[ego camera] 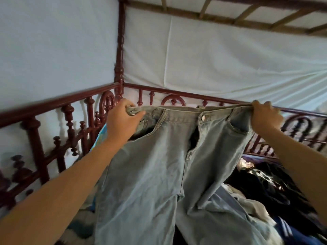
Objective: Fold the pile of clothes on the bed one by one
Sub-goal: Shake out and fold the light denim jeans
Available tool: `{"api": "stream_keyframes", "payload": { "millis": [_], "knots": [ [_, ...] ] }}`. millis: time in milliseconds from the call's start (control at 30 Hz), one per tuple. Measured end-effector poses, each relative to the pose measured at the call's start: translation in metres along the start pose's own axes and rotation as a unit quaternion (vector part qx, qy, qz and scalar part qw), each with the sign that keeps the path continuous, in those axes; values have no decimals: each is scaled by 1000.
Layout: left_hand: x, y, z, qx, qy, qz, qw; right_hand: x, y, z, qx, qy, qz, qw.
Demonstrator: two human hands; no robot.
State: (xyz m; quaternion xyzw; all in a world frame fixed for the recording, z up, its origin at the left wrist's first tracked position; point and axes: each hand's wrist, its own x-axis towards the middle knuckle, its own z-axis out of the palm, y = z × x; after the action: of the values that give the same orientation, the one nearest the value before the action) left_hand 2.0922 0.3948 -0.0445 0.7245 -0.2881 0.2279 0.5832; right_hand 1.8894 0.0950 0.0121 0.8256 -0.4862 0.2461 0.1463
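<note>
Head view: left hand [122, 119] and right hand [265, 117] each pinch the waistband of the jeans [159, 165], legs hanging below the fingers, unfolded. The pile [265, 188] beneath the right fingers looks unsorted; folded stack not visible.

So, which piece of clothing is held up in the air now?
The light blue jeans: the left hand and right hand grip the waistband. The dark clothes lie heaped below.
</note>
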Motion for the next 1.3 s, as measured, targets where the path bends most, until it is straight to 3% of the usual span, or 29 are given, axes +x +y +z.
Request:
{"api": "stream_keyframes", "payload": {
  "millis": [367, 500, 633, 800, 933, 1167, 1300],
  "knots": [
    [-61, 204, 11, -111, -66, 91, 987, -5, 176, -116, 198, 103, 157, 962],
    [-95, 206, 29, -111, -94, 51, 988, -32, 208, -113, 207, 104, 147, 962],
    [-141, 160, 34, -90, -117, -56, 987, -64, 203, -85, 173, 42, 86, 980],
    [-212, 80, 6, -83, -99, -203, 971, -94, 146, -28, 133, -54, -22, 989],
    [-267, 23, -37, -92, -48, -332, 938, -116, 65, 11, 110, -111, -115, 981],
    [-307, -57, -136, -89, 155, -429, 885, -154, -134, 14, 195, -100, -283, 934],
    [-309, -102, -191, -23, 308, -431, 848, -196, -233, 16, 276, -185, -371, 867]
  ]
}}
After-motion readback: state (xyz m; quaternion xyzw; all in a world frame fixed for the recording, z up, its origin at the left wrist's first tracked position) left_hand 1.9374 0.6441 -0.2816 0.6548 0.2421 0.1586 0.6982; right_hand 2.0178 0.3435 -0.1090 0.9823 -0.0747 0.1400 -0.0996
